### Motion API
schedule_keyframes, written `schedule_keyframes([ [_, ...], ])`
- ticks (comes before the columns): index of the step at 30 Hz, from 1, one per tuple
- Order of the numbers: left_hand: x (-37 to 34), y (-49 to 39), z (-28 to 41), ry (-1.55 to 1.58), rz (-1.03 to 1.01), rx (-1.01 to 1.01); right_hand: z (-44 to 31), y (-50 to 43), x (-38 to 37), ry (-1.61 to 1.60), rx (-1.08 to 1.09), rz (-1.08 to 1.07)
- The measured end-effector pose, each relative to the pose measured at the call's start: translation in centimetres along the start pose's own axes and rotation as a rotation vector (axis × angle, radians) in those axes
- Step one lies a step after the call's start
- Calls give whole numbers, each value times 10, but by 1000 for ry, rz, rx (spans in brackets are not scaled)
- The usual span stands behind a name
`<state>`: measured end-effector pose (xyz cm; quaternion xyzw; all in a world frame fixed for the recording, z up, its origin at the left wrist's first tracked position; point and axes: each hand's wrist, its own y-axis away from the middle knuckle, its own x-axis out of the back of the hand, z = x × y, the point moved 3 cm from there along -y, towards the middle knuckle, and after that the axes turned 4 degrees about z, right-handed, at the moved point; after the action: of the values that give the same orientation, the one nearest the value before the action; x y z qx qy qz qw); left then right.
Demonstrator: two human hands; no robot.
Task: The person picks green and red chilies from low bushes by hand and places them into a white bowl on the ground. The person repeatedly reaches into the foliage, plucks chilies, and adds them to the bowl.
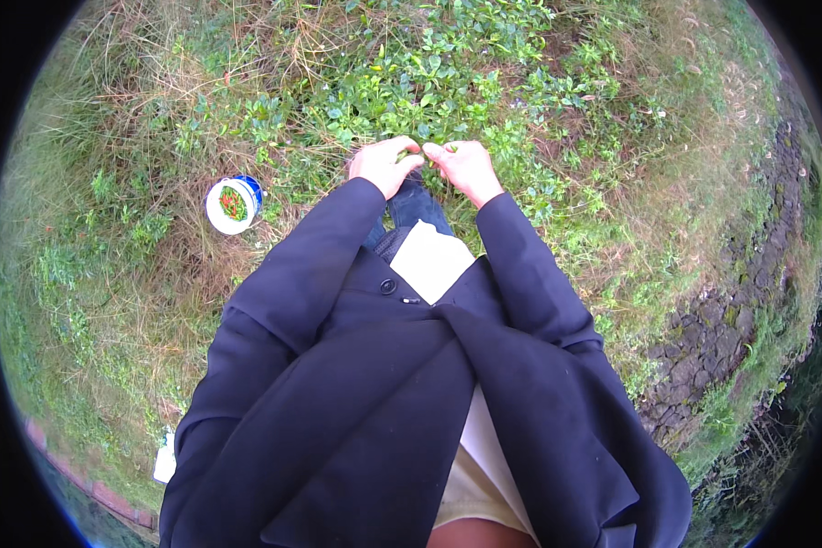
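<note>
My left hand (383, 165) is bent in front of me at the edge of a leafy green pepper plant (418, 89). Its thumb and fingers curl around a bit of green (403, 156), too small to tell whether pod or stem. Close beside it, with the fingertips almost meeting, my right hand (469, 170) pinches another small green piece (453, 148). To the left on the grass stands a blue-and-white bucket (214, 214), with red and green chili peppers (233, 203) inside.
Dry grass and weeds (130, 260) surround the plant. A strip of dark, cracked stone or earth (709, 335) runs along the right. Behind me at lower left lies a white object (165, 460), partly hidden by my sleeve, and a reddish edging (113, 500) beyond it.
</note>
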<state>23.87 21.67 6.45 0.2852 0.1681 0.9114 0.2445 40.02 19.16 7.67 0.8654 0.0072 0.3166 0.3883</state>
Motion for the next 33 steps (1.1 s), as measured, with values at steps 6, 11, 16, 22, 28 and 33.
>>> schedule_keyframes([
  [6,-11,-2,2,71,18,-88,-33,26,24,49,396,229],
  [11,-14,-15,-4,391,-17,-9,-29,40,40,-562,206,84],
  [16,-23,-12,1,904,-475,342,-11,32,41,-1535,-85,-284],
  [22,-19,-5,33,1110,-737,195,-5,-2,69,-1320,2,-279],
  [28,2,3,41,1210,-657,63,-21,-101,71,490,480,308],
  [33,24,10,34,1244,-221,155,-10,-147,35,703,552,211],
])
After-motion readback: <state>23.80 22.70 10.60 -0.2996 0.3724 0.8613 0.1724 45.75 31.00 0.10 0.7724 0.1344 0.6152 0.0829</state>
